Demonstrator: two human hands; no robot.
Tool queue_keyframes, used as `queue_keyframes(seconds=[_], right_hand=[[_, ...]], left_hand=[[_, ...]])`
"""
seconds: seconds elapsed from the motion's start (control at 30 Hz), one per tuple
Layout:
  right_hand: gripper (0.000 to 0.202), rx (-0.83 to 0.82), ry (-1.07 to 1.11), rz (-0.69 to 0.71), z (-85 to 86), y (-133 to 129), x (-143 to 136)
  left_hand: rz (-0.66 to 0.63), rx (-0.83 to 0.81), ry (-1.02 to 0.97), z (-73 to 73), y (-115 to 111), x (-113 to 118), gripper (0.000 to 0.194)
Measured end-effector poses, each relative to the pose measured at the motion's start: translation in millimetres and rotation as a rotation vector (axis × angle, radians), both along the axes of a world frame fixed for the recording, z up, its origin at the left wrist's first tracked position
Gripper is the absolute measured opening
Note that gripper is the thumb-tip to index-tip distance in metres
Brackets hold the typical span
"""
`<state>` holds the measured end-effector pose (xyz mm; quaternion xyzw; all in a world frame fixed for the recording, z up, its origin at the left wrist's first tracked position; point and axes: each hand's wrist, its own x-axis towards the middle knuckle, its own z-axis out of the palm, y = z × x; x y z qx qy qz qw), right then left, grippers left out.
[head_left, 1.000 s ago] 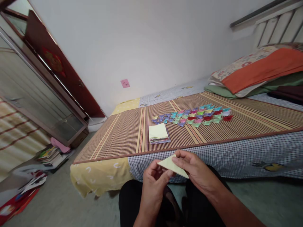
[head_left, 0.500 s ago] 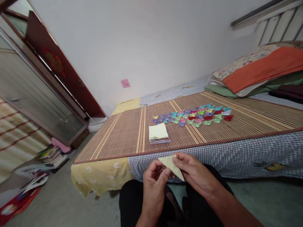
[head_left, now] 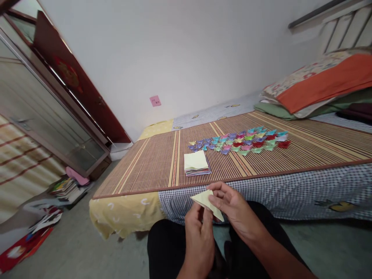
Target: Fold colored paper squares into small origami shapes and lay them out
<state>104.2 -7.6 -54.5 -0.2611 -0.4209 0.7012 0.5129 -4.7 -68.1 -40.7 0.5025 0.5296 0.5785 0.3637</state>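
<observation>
A pale yellow sheet of paper (head_left: 207,200), folded into a triangle, is held between my hands above my lap, just in front of the bed's edge. My right hand (head_left: 232,205) pinches its upper right corner, thumb on the near face. From below, my left hand (head_left: 200,228) grips the long lower edge, its thumb and fingers closed on the paper. On the mat beyond lies a stack of square paper (head_left: 196,162) with a pale yellow sheet on top. Behind it, rows of small folded paper pieces (head_left: 238,143) in many colours are spread out.
A striped mat (head_left: 145,166) covers the bed, over checked and yellow cloth. Pillows (head_left: 325,85) are piled at the right end. A pink note (head_left: 155,101) is on the wall. Books (head_left: 66,190) sit low at the left, near an open red door (head_left: 75,77).
My left hand has shifted right and its thumb has moved from the paper's front face down to the lower edge. The triangle has moved slightly left.
</observation>
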Motion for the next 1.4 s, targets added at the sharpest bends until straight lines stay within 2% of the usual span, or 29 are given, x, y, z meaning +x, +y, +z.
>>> queue_keyframes(seconds=[0.07,0.13,0.23,0.37,0.5,0.63,0.8,0.9,0.97,1.2,1.4], right_hand=[[0.048,0.039,-0.053,-0.075,-0.2,0.7,-1.7],[0.052,0.081,-0.104,-0.209,-0.8,0.1,-3.5],[0.045,0.148,-0.199,-0.353,-0.7,-4.0,-4.6],[0.024,0.38,-0.39,-0.347,5.3,-12.0,-1.0],[0.004,0.651,-0.527,-0.393,12.9,-18.4,2.3],[0.016,0.766,-0.584,-0.424,16.1,-23.2,0.9],[0.025,0.875,-0.651,-0.55,17.6,-23.8,-3.0],[0.025,0.916,-0.652,-0.586,16.3,-21.7,-3.8],[0.025,0.921,-0.638,-0.589,15.6,-21.1,-3.8],[0.026,0.847,-0.548,-0.583,18.7,-22.5,-2.1],[0.023,0.803,-0.536,-0.466,17.2,-19.5,3.6]], left_hand=[[0.036,0.02,0.087,-0.1,-0.6,-0.6,0.032],[0.071,0.068,0.136,-0.9,-0.6,-1.5,0.034],[0.119,0.123,0.181,-3.2,-0.6,-2.9,0.034],[0.13,0.121,0.147,-4.8,-1.0,-4.7,0.025],[0.139,0.124,0.131,-4.6,-1.0,-8.4,0.03],[0.173,0.171,0.223,-8.2,-1.4,-13.1,0.032],[0.208,0.38,0.341,-12.6,-2.4,-12.5,0.051],[0.177,0.48,0.367,-11.6,-2.6,-11.1,0.061],[0.16,0.482,0.343,-9.9,-2.7,-10.5,0.059],[0.154,0.315,0.14,-1.5,-3.0,-8.6,0.037],[0.089,0.206,0.058,6.0,-2.8,-14.1,0.026]])
